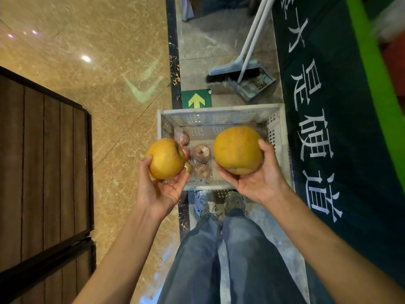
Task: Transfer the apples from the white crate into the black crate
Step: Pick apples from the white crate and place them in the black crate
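1. Above the white perforated plastic crate (219, 116), which stands on the grey floor, the person holds both hands up with the palms turned upward.
2. The left hand (161, 189) holds a round yellow apple (165, 159). The fingers curl under the fruit and the thumb lies on its left side. This apple hangs over the near left corner of the crate.
3. The right hand (258, 183) grips a bigger yellow-orange apple (237, 150), with the thumb on the right side and the fingers below. It is over the right half of the crate.
4. On the bottom of the crate lie several reddish apples in clear plastic wrap (201, 153), seen between the two hands.
5. Just beyond the far wall of the crate there is a green floor sticker with a yellow arrow (196, 99). Farther away stand a blue broom with black bristles (228, 71) and a grey dustpan (254, 84).
6. To the right lies a dark green mat with white characters (328, 128). To the left are the beige marble floor (87, 40) and a dark brown slatted panel in a black frame (43, 161).
7. Near the camera, legs in blue jeans (219, 260) end in two shoes (234, 201) just beside the near wall of the crate.
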Demonstrator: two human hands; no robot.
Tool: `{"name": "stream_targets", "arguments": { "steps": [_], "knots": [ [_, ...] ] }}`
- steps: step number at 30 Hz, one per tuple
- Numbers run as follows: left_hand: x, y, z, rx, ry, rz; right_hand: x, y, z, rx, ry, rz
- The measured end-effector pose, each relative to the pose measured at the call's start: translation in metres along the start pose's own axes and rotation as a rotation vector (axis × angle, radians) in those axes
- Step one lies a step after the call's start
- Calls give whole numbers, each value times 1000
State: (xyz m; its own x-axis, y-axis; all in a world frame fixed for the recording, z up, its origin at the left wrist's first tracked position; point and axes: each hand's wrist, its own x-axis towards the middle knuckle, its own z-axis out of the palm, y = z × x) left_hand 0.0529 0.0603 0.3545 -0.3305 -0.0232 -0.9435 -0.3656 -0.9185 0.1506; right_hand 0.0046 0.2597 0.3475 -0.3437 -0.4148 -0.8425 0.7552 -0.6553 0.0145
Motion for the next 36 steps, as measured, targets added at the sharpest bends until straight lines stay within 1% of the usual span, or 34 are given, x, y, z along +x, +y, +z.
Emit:
{"name": "stream_targets", "arguments": {
  "steps": [4, 8, 13, 15, 17, 21, 23, 25, 29, 32, 34, 36],
  "knots": [
    [-10, -4, 5, -11, -5, -1, -11, -3, 9, 20, -17, 33],
    [-22, -10, 8, -4, 0, 0, -20, -8, 12, 42, -109, 132],
    [-42, -16, 17, -15, 10, 11, -37, -16, 7, 66, -222, 197],
    [-53, -18, 22, -19, 8, 11, -47, -24, 4, -27, -227, 178],
    [-66, -20, 28, -24, 8, 10, -58, -34, 2, -154, -200, 117],
    [-88, -23, 38, -29, -21, 27, -86, -53, 12, -487, -246, 3],
    [-97, -23, 44, -29, -45, 36, -97, -56, 12, -548, -215, -16],
    [-107, -24, 49, -12, -71, 46, -102, -58, 7, -508, -170, 4],
    [-120, -25, 57, 3, -87, 59, -115, -54, 17, -396, -178, 25],
    [-126, -23, 60, 56, -74, 49, -122, -50, 32, -338, -66, 6],
    [-128, -20, 61, 111, -40, 27, -122, -47, 38, -239, 36, -21],
    [-127, -16, 61, 174, 7, 1, -126, -43, 46, -138, 102, -67]
  ]
}}
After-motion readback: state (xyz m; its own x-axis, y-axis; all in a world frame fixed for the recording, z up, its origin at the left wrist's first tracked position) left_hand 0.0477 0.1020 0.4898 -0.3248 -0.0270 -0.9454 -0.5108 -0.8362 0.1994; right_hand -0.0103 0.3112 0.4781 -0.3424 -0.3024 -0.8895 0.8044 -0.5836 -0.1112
